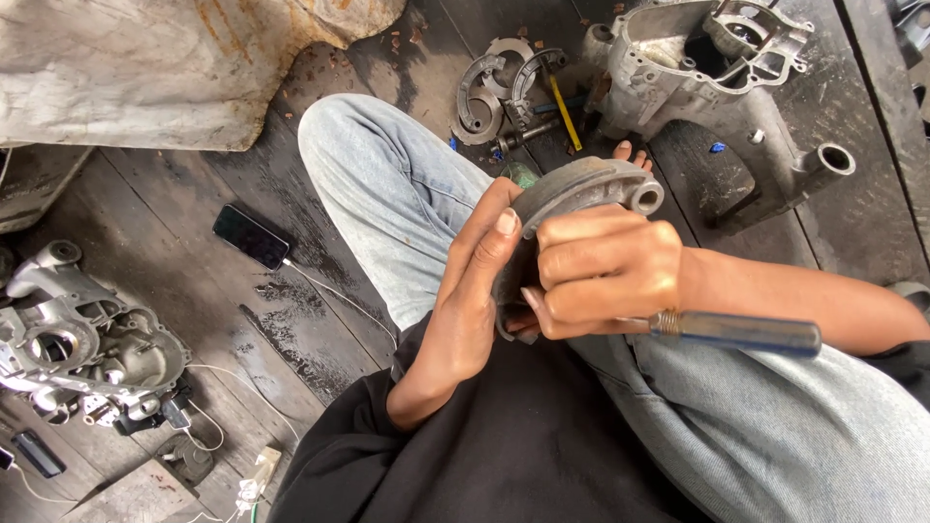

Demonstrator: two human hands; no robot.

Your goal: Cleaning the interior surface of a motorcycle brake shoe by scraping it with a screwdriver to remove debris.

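I had one view only, from the camera worn on the head. It looked steeply down over the chest and lap, close to the left hand (465,291) and right hand (601,276), which filled the middle. Beyond the bent knee (378,165) it took in the dark plank floor (194,281), farther off.

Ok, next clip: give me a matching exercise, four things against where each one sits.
Things:
1. phone
2. round metal part
3. blue-handled tool
4. brake shoes

Places:
A. on the floor beyond the knee
B. gripped in the right hand
C. on the floor left of the leg, cable plugged in
D. held between both hands, left hand along its side

Pairs: 1-C, 2-D, 3-B, 4-A
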